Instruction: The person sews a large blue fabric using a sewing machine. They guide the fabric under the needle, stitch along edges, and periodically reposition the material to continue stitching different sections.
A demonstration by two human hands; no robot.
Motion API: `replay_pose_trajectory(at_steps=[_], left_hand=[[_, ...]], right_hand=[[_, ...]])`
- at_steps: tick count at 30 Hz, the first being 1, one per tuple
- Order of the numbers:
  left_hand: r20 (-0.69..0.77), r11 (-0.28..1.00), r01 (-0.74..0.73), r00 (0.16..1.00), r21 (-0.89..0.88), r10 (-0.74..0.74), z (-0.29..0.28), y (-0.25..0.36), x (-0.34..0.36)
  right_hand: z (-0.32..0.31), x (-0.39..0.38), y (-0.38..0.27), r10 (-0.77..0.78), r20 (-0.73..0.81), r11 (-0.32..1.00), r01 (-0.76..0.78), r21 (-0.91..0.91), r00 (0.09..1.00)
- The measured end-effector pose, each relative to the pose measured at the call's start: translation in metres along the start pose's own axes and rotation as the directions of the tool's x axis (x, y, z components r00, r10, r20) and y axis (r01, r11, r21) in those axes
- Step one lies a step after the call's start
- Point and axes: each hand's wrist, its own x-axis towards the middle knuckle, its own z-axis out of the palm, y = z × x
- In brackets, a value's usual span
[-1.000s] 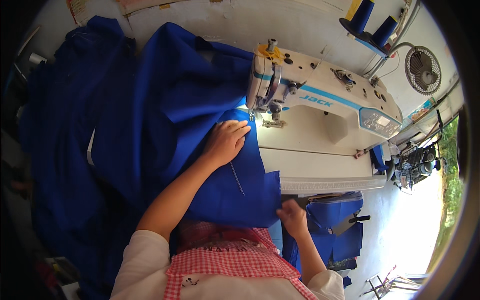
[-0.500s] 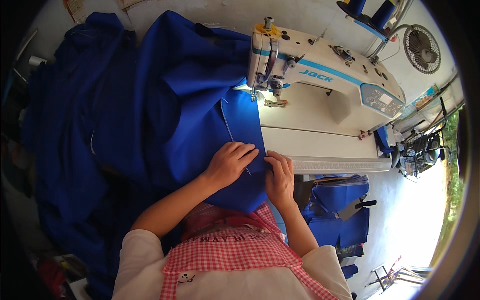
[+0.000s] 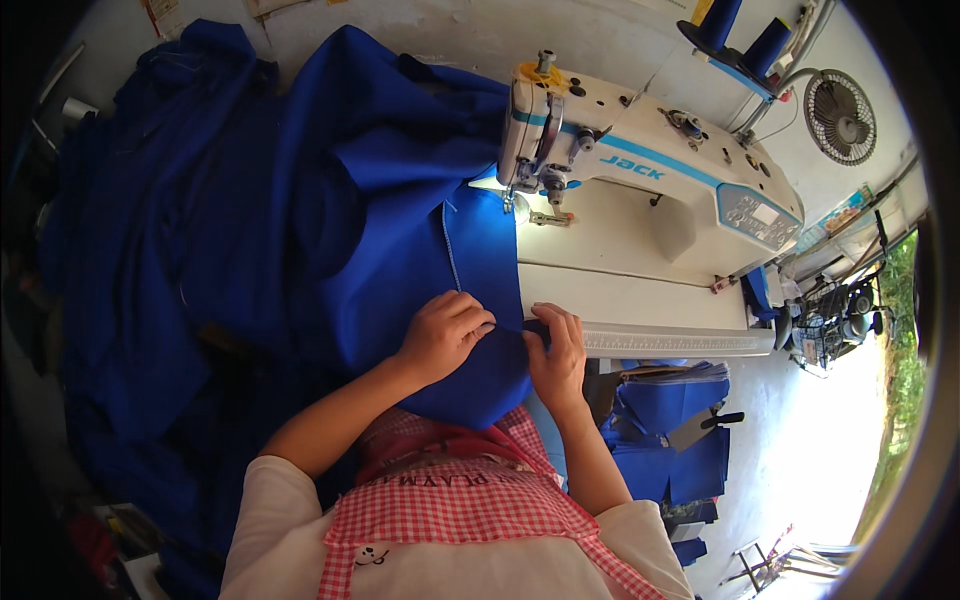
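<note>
Royal blue cloth [image 3: 390,250] lies over the machine bed and spills down toward my apron, with a pale zigzag strip or stitched line [image 3: 450,250] running along it. My left hand [image 3: 445,335] is closed on the cloth beside that line, thumb and fingers pinching it. My right hand [image 3: 556,355] grips the cloth's right edge, fingers bent over it, where a small fold shows between both hands. Just beyond them stands a white sewing machine [image 3: 650,170], its presser foot [image 3: 508,200] lit and at the cloth's upper right edge.
Heaped blue cloth [image 3: 160,260] fills the left side. Stacked cut blue pieces [image 3: 665,410] sit below the machine table's ruler edge [image 3: 670,340]. At the right are thread cones [image 3: 762,45], a small fan [image 3: 840,117] and a parked two-wheeler [image 3: 830,320] by a bright doorway.
My left hand has moved down the cloth from near the presser foot, and my right hand has risen to the cloth's edge; both now pinch it, raising a small fold.
</note>
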Motion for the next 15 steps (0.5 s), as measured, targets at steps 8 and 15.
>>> replay_pose_trajectory(at_steps=[8, 15], left_hand=[[0.070, 0.988, -0.118, 0.991, 0.095, 0.112, 0.001, 0.002, -0.001], [0.026, 0.999, 0.028, 0.999, 0.024, -0.028, 0.006, 0.000, 0.001]], right_hand=[[-0.001, 0.000, 0.000, -0.108, 0.051, 0.992, 0.111, -0.059, 0.993], [0.020, 0.011, -0.005, -0.087, -0.050, 0.977, 0.075, -0.200, 0.995]])
